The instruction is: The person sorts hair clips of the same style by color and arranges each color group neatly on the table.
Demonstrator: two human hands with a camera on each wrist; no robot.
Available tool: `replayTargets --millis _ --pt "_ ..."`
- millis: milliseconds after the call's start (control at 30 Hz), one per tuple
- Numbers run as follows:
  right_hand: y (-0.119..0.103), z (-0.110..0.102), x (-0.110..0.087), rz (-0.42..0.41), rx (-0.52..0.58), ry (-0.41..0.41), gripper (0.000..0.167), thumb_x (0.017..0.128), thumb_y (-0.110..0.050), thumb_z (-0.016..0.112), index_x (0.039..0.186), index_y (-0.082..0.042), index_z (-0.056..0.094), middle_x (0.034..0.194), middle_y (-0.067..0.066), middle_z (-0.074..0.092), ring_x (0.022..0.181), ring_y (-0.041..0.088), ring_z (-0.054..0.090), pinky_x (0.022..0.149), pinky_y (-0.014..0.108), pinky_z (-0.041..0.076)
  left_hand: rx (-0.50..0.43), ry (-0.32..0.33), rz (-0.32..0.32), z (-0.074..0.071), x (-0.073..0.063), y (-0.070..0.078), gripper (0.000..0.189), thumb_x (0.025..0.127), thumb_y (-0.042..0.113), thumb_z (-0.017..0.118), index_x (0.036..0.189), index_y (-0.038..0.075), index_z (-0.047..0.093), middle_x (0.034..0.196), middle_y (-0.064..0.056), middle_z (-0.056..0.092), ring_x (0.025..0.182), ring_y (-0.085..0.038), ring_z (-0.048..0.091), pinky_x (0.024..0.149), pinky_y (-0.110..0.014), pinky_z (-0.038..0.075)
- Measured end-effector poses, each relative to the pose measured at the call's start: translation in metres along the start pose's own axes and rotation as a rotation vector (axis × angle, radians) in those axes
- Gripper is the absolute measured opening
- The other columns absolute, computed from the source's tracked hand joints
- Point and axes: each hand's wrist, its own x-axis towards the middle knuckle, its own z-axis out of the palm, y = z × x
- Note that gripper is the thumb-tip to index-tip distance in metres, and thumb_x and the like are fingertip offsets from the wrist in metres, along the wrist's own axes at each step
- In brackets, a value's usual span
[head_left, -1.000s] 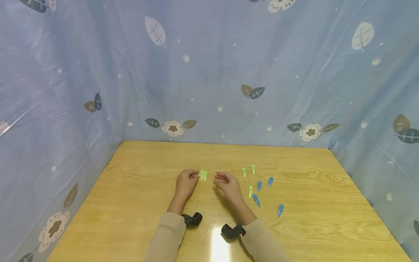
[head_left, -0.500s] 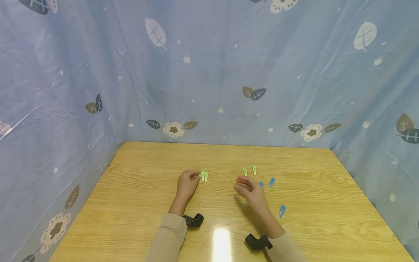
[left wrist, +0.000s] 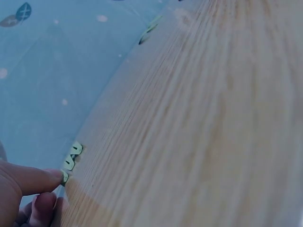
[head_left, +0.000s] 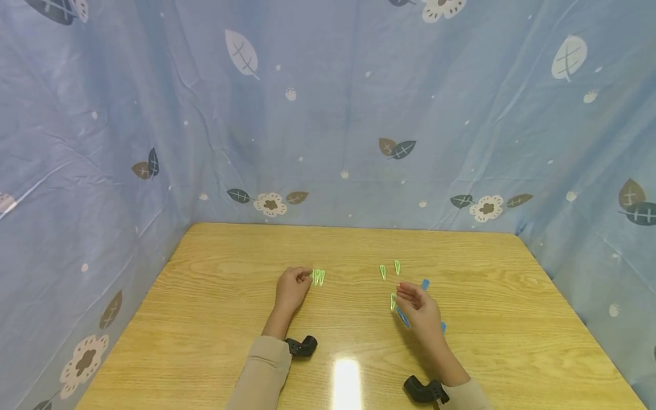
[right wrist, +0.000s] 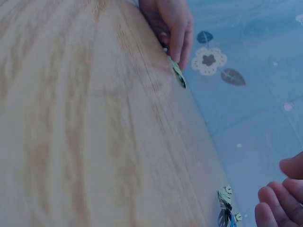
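My left hand [head_left: 292, 291] rests on the table beside a short row of light green snap hair clips [head_left: 319, 277]. In the left wrist view, one fingertip touches the nearest green clip [left wrist: 65, 178], and two more lie just beyond it. My right hand [head_left: 421, 310] hovers over the scattered clips on the right, fingers loosely bent, nothing between them. By its thumb lie a green hair clip [head_left: 393, 302] and a blue hair clip [head_left: 403, 318]. Other blue clips [head_left: 425, 284] show partly from behind this hand, which hides the rest.
Two more green hair clips [head_left: 382, 272] lie farther back, to the right of the middle. The wooden table [head_left: 215, 341] ends at a blue patterned curtain [head_left: 318, 114] behind and at both sides. A black wrist camera mount [head_left: 302, 346] sits on each wrist.
My right hand has moved right and slightly nearer, from beside the green row to over the scattered clips. The left hand has stayed at the row.
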Motion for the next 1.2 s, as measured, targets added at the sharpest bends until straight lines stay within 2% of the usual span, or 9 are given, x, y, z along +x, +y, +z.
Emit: replayTargets --millis 200,400,667,867,1000,1200 --pt "0.0 0.001 -0.002 0.023 -0.087 0.014 0.037 0.088 0.0 0.066 0.123 0.007 0.055 0.116 0.022 0.061 0.106 0.034 0.06 0.085 0.019 0.049 0.001 0.001 0.005 -0.001 -0.001 0.001 0.019 0.085 0.005 0.069 0.103 0.002 0.072 0.08 -0.003 0.055 0.07 -0.015 0.047 0.062 -0.027 0.041" --pt "0.003 0.002 -0.002 -0.004 -0.173 0.023 0.036 0.087 0.002 0.066 0.12 0.009 0.055 0.113 0.021 0.062 0.103 0.034 0.062 0.086 0.031 0.052 0.001 0.004 0.0 -0.002 -0.003 0.001 0.018 0.085 0.005 0.069 0.103 0.002 0.072 0.081 -0.004 0.056 0.071 -0.016 0.049 0.064 -0.028 0.042" --pt "0.007 0.004 0.001 0.0 -0.237 0.037 0.035 0.084 0.003 0.068 0.117 0.007 0.057 0.11 0.019 0.064 0.1 0.032 0.063 0.083 0.032 0.053 0.002 0.004 0.008 -0.002 -0.003 0.002 0.018 0.085 0.005 0.068 0.102 0.002 0.072 0.081 -0.004 0.056 0.071 -0.015 0.048 0.064 -0.028 0.042" --pt "0.007 0.006 0.002 -0.019 -0.323 0.041 0.033 0.085 0.002 0.066 0.116 0.007 0.058 0.108 0.018 0.065 0.099 0.031 0.064 0.083 0.036 0.053 0.009 0.009 0.009 -0.001 -0.002 0.002 0.018 0.085 0.006 0.068 0.102 0.002 0.073 0.081 -0.003 0.056 0.071 -0.015 0.048 0.064 -0.028 0.042" --pt "0.007 0.008 0.003 -0.041 -0.379 0.033 0.033 0.084 0.002 0.066 0.116 0.007 0.058 0.107 0.018 0.064 0.099 0.032 0.064 0.084 0.039 0.053 0.005 0.009 0.009 -0.002 -0.003 0.003 0.019 0.085 0.006 0.068 0.103 0.002 0.072 0.081 -0.004 0.056 0.071 -0.015 0.049 0.064 -0.028 0.042" --pt "0.004 0.012 0.003 -0.119 -0.467 0.032 0.036 0.079 0.006 0.071 0.112 0.011 0.058 0.102 0.021 0.064 0.093 0.034 0.064 0.08 0.04 0.054 -0.002 0.002 0.001 -0.002 -0.004 0.004 0.019 0.085 0.006 0.068 0.103 0.002 0.072 0.081 -0.004 0.055 0.071 -0.016 0.048 0.063 -0.028 0.042"
